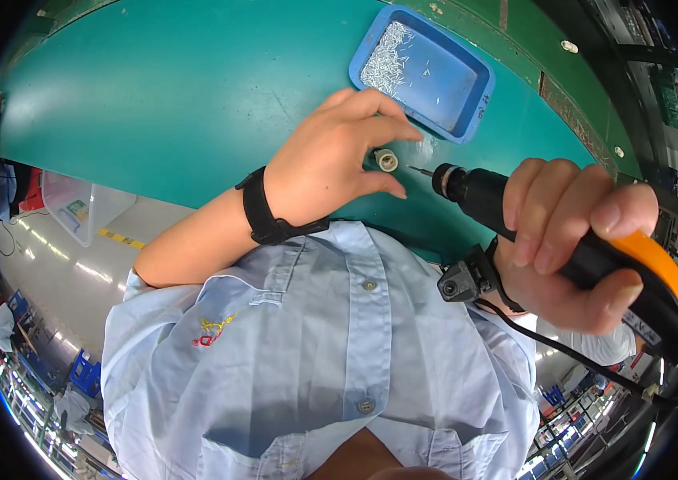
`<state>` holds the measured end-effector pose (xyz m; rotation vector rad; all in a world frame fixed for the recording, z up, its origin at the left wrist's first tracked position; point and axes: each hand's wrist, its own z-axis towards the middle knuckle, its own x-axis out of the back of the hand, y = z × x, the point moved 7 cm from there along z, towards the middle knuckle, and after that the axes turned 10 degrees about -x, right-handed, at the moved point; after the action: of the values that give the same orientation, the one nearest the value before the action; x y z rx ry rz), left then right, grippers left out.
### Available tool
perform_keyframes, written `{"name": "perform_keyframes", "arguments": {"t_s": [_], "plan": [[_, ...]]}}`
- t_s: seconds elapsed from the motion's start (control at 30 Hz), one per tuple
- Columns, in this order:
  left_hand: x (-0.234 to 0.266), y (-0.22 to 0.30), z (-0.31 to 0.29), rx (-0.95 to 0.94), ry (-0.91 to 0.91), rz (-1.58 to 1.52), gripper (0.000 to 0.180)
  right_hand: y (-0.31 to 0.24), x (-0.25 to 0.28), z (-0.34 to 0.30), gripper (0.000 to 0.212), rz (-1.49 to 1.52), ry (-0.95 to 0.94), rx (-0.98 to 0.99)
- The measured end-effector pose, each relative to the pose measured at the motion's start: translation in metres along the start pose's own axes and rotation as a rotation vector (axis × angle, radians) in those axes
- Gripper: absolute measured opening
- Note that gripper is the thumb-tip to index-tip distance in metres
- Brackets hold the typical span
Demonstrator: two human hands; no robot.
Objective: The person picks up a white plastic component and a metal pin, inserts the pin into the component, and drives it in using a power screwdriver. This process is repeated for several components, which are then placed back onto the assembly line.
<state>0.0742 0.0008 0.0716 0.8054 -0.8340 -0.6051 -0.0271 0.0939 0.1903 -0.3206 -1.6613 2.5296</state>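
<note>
A small cream cylinder [387, 161] is sitting between the parted thumb and fingers of the left hand [331, 148], near the bit of the electric screwdriver [483, 197] that the right hand [555, 220] is gripping. Beyond, a blue tray [455, 96] is resting on the bench [171, 96].

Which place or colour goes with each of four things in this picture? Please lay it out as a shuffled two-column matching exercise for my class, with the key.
Things
1. Power driver
2. Silvery metal pieces
3. Small round part
4. Tabletop

Places or colours
A. Heaped toward one end of a blue tray
B. Green
C. Gripped in the right hand
D. Seen in the gap between the left hand's thumb and fingers

Pairs: 1-C, 2-A, 3-D, 4-B
</note>
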Motion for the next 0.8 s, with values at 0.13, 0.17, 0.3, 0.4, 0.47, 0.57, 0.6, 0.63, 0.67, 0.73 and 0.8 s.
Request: {"name": "perform_keyframes", "arguments": {"t_s": [0.13, 0.17, 0.3, 0.4, 0.47, 0.57, 0.6, 0.63, 0.67, 0.73, 0.8], "plan": [[-0.013, -0.027, -0.013, 0.193, -0.073, -0.175, 0.023, 0.014, 0.004, 0.0, 0.039, -0.005, 0.009, 0.034], [-0.021, -0.035, -0.018, 0.285, -0.128, -0.288, 0.024, 0.017, 0.003, -0.001, 0.039, -0.004, 0.005, 0.033], [-0.025, -0.041, -0.022, 0.287, -0.083, -0.308, 0.025, 0.026, 0.001, -0.002, 0.038, -0.038, 0.059, -0.007], [-0.025, -0.042, -0.023, 0.34, -0.098, -0.314, 0.025, 0.033, -0.001, -0.003, 0.037, -0.126, 0.136, -0.083], [-0.025, -0.043, -0.023, 0.368, -0.103, -0.316, 0.024, 0.034, -0.004, -0.003, 0.037, -0.144, 0.147, -0.104], [-0.026, -0.041, -0.022, 0.362, -0.084, -0.349, 0.023, 0.038, -0.006, -0.003, 0.036, -0.186, 0.175, -0.147], [-0.025, -0.04, -0.022, 0.365, -0.081, -0.352, 0.023, 0.04, -0.006, -0.002, 0.036, -0.18, 0.167, -0.144], [-0.024, -0.039, -0.021, 0.355, -0.087, -0.332, 0.023, 0.041, -0.007, -0.002, 0.036, -0.175, 0.159, -0.141], [-0.023, -0.038, -0.02, 0.345, -0.094, -0.313, 0.023, 0.042, -0.008, -0.001, 0.035, -0.169, 0.151, -0.138], [-0.022, -0.039, -0.021, 0.34, -0.094, -0.293, 0.023, 0.045, -0.009, -0.001, 0.035, -0.166, 0.125, -0.133], [-0.022, -0.038, -0.021, 0.324, -0.089, -0.298, 0.023, 0.046, -0.012, 0.0, 0.035, -0.162, 0.084, -0.112]]}}
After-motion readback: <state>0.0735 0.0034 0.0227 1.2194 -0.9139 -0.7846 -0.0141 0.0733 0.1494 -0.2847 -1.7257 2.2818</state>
